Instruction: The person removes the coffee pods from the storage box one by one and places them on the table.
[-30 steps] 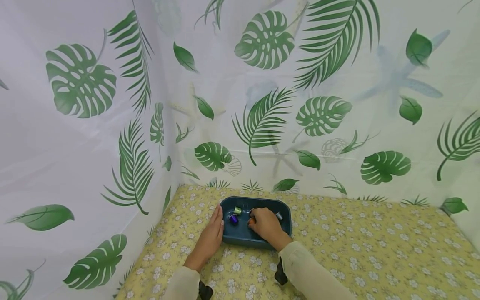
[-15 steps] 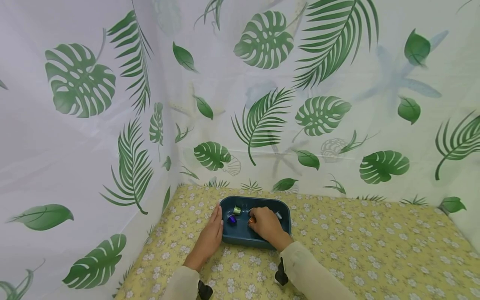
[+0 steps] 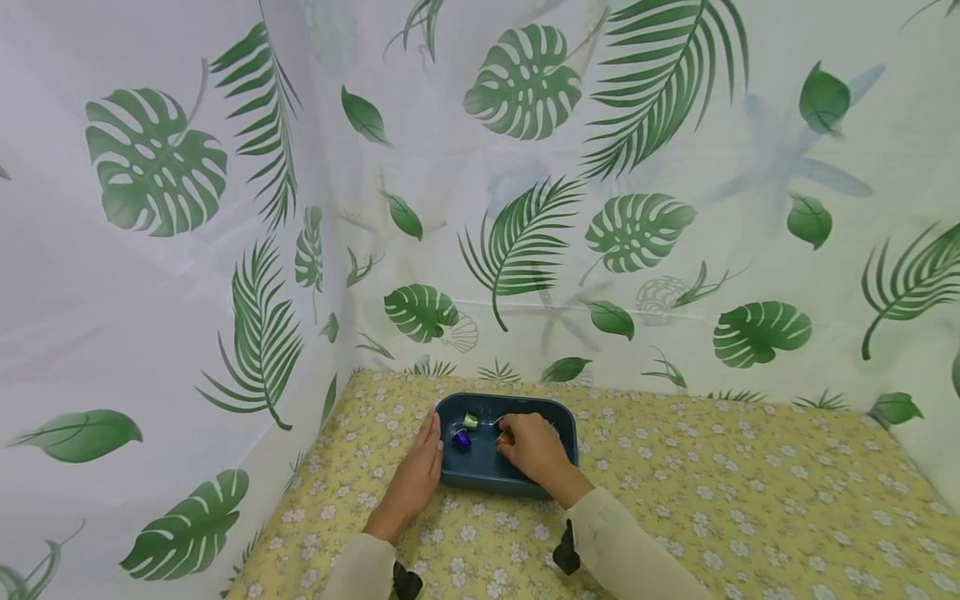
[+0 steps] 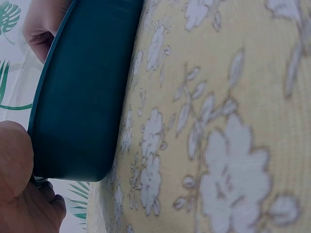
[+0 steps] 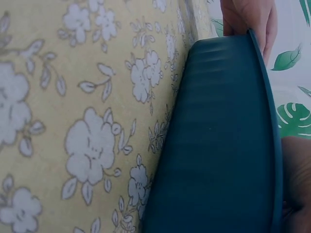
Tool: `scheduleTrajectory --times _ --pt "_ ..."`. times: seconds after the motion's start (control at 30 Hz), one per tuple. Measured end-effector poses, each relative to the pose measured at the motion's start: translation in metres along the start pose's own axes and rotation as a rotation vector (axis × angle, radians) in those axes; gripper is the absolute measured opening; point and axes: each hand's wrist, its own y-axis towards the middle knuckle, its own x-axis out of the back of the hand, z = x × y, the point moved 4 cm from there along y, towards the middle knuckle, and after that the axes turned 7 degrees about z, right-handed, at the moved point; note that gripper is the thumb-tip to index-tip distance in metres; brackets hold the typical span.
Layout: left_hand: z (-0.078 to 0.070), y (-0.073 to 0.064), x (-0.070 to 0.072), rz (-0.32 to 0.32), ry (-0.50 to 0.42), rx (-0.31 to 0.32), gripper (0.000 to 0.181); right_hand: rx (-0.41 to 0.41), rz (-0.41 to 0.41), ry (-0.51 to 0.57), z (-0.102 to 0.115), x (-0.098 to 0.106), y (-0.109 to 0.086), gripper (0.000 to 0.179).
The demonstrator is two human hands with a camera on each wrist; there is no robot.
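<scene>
A dark blue-green rectangular tray (image 3: 480,468) stands on the cloth with small coffee capsules inside. Along its left end my left hand (image 3: 414,471) rests with fingers straight against the wall. My right hand (image 3: 536,450) reaches over the near rim, fingers curled, and pinches an orange capsule (image 3: 506,437) inside the tray. A light green capsule (image 3: 470,422) and a purple-blue capsule (image 3: 461,440) lie in the left part. The right hand covers much of the tray's right part. In both wrist views the tray's outer wall (image 4: 82,97) hides the capsules.
A yellow cloth (image 3: 712,492) with white flowers covers the table. Behind and to the left hang white sheets (image 3: 450,350) with green leaf prints, meeting in a corner near the tray's far left. Dark devices (image 3: 567,548) are strapped at both wrists.
The head view has shifted slightly, moving the scene a little left. My right fingers stay at the orange capsule, and the silver capsule right of them is now mostly hidden. My left hand stays put.
</scene>
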Motion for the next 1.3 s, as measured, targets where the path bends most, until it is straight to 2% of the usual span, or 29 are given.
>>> scheduleTrajectory --times 0.27,0.67,1.3 --pt "-0.001 0.000 0.001 0.006 -0.004 -0.012 0.057 -0.001 -0.013 0.010 -0.001 0.007 -0.005 0.029" --pt "-0.001 0.000 0.001 -0.002 -0.005 0.005 0.056 -0.015 -0.033 0.026 -0.005 0.013 -0.015 0.029" --pt "-0.002 -0.001 0.001 -0.004 -0.002 0.006 0.056 0.000 -0.113 0.050 -0.007 0.024 -0.031 0.030"
